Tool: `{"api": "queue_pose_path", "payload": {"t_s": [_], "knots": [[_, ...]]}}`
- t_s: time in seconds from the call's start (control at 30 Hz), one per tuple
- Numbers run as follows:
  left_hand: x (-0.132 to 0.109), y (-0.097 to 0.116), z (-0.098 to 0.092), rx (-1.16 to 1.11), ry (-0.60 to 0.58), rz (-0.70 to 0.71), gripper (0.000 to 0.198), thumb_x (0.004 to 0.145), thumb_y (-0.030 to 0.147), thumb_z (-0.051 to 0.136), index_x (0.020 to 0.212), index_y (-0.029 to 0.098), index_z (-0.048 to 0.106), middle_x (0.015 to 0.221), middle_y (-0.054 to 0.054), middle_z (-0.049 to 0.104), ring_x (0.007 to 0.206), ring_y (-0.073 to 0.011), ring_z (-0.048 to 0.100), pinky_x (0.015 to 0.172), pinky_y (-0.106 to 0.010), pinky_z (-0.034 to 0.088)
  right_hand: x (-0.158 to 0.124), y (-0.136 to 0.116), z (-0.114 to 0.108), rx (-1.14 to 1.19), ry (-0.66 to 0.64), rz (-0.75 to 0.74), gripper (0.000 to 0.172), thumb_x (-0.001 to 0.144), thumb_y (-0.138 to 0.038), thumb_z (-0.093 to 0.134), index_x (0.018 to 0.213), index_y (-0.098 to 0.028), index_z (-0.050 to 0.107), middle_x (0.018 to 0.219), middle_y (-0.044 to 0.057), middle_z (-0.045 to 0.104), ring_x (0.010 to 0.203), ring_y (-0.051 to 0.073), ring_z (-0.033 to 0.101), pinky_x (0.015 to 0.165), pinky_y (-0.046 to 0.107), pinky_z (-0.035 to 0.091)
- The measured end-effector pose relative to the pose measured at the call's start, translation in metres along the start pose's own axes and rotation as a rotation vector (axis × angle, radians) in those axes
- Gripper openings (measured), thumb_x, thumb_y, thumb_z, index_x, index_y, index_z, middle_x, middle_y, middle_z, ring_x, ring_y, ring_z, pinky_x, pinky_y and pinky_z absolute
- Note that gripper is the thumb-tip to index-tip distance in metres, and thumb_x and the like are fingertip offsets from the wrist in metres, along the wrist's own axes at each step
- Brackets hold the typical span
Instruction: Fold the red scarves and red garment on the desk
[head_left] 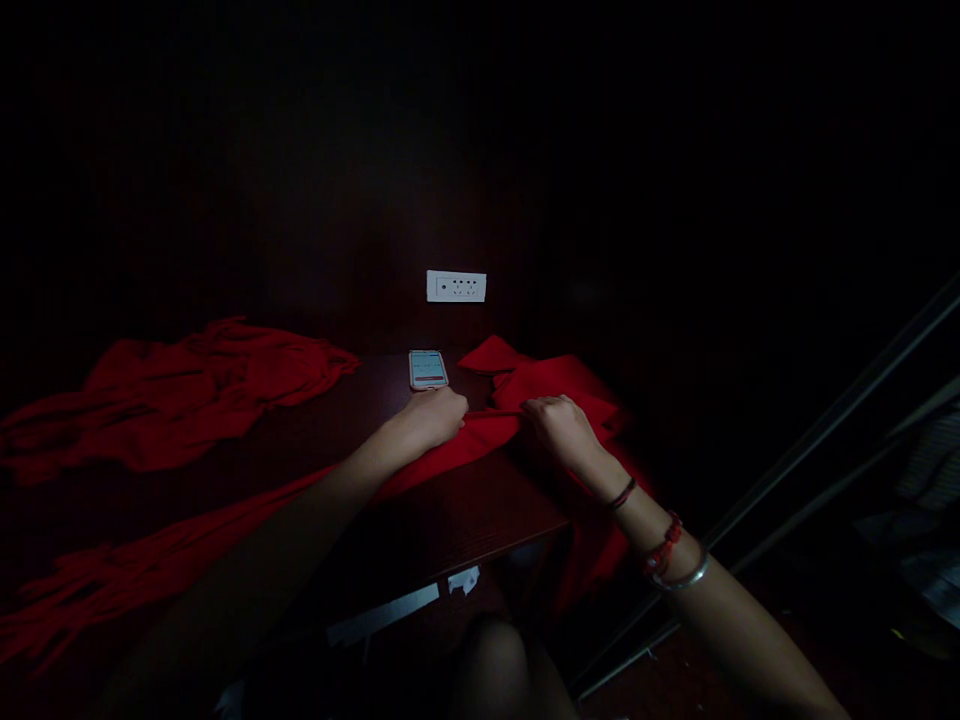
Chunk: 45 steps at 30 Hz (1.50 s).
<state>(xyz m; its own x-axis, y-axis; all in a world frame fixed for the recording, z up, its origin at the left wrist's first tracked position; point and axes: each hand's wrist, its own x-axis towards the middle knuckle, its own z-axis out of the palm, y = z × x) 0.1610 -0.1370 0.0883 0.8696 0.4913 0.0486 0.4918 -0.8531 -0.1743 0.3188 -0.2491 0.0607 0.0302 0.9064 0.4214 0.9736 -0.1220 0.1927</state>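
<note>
A long piece of red cloth (480, 440) is stretched between my two hands, its upper edge pulled taut just above the table. My left hand (435, 415) is closed on that edge, just in front of the phone. About a hand's width to the right, my right hand (564, 430) also grips the edge, fingers curled round it. From my left hand the cloth trails leftward into a gathered, stringy end (97, 575). Some red cloth hangs over the table's right side below my right wrist. Fingertips of both hands are mostly hidden.
More red cloth (202, 385) lies bunched at the back left, and another red heap (559, 385) lies behind my right hand. A lit phone (428, 369) rests on the dark table (472, 505). A white socket panel (456, 287) is on the wall. Metal rails (832, 430) stand right.
</note>
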Motion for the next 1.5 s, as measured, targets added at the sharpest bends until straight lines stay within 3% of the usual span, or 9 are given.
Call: {"api": "queue_pose_path", "payload": {"t_s": [0.13,0.27,0.5,0.67,0.77,0.87,1.13,1.27,1.5], "knots": [[-0.001,-0.001,0.004,-0.054,0.051,0.087,0.022,0.078,0.027,0.041,0.083,0.012,0.056,0.079,-0.011,0.060,0.069,-0.0201,0.057,0.053,-0.024,0.041,0.001,-0.013,-0.002,0.068,0.049,-0.095,0.030,0.081,-0.025,0.040,0.110,-0.018,0.043,0.095,0.008,0.054,0.086,0.017,0.045,0.073,0.027,0.029],[0.000,-0.002,0.007,-0.095,0.081,0.093,0.021,0.077,0.025,0.042,0.092,0.013,0.049,0.078,-0.009,0.059,0.064,-0.0181,0.056,0.049,-0.023,0.039,0.007,-0.019,0.002,0.142,0.057,-0.079,0.017,0.082,-0.022,0.039,0.090,-0.015,0.052,0.081,0.006,0.055,0.075,0.015,0.047,0.068,0.025,0.031],[0.006,-0.002,0.007,-0.180,0.261,0.212,0.013,0.076,0.020,0.044,0.077,0.015,0.056,0.080,-0.007,0.058,0.073,-0.0163,0.053,0.061,-0.022,0.038,0.006,-0.002,0.006,0.225,0.019,-0.046,0.019,0.083,-0.019,0.036,0.074,-0.014,0.052,0.072,0.005,0.056,0.065,0.012,0.049,0.060,0.021,0.031],[0.011,-0.003,0.014,-0.255,0.236,0.261,0.014,0.074,0.017,0.046,0.070,0.014,0.059,0.064,-0.004,0.059,0.061,-0.0145,0.054,0.054,-0.021,0.036,0.006,-0.002,0.002,0.249,-0.047,-0.061,0.018,0.083,-0.022,0.038,0.082,-0.013,0.054,0.076,0.006,0.057,0.066,0.012,0.050,0.059,0.021,0.033],[0.013,-0.003,0.018,-0.240,0.263,0.253,0.013,0.074,0.018,0.047,0.072,0.014,0.059,0.068,-0.005,0.059,0.064,-0.0150,0.054,0.056,-0.022,0.036,0.011,-0.007,-0.001,0.262,-0.001,-0.116,0.018,0.079,-0.025,0.045,0.091,-0.014,0.053,0.082,0.006,0.056,0.074,0.013,0.051,0.063,0.021,0.034],[0.013,-0.004,0.017,-0.220,0.266,0.234,0.012,0.073,0.020,0.049,0.075,0.015,0.059,0.073,-0.006,0.060,0.068,-0.0160,0.053,0.059,-0.023,0.037,0.016,-0.012,-0.003,0.231,-0.020,-0.136,0.016,0.080,-0.024,0.044,0.083,-0.014,0.056,0.078,0.006,0.058,0.072,0.013,0.051,0.063,0.021,0.033],[-0.002,-0.024,-0.007,-0.158,-0.044,0.047,0.006,0.067,0.021,0.054,0.070,0.017,0.058,0.068,-0.002,0.057,0.059,-0.0132,0.050,0.049,-0.020,0.032,0.012,0.005,-0.003,0.150,-0.098,-0.037,0.018,0.080,-0.021,0.041,0.077,-0.015,0.058,0.075,0.006,0.061,0.071,0.013,0.054,0.061,0.020,0.032],[-0.002,-0.027,-0.008,-0.130,-0.002,0.032,0.007,0.066,0.022,0.054,0.071,0.017,0.057,0.071,-0.001,0.055,0.060,-0.0128,0.048,0.048,-0.020,0.031,0.013,0.005,-0.005,0.157,-0.116,-0.049,0.020,0.082,-0.023,0.039,0.082,-0.014,0.057,0.080,0.007,0.060,0.075,0.013,0.054,0.064,0.020,0.033],[0.003,-0.022,-0.001,-0.135,0.078,0.133,0.005,0.068,0.018,0.051,0.069,0.017,0.056,0.067,-0.001,0.055,0.062,-0.0128,0.049,0.053,-0.021,0.032,0.025,-0.019,-0.003,0.190,-0.047,-0.164,0.019,0.080,-0.023,0.043,0.092,-0.014,0.054,0.087,0.008,0.059,0.082,0.014,0.051,0.070,0.023,0.034]]}}
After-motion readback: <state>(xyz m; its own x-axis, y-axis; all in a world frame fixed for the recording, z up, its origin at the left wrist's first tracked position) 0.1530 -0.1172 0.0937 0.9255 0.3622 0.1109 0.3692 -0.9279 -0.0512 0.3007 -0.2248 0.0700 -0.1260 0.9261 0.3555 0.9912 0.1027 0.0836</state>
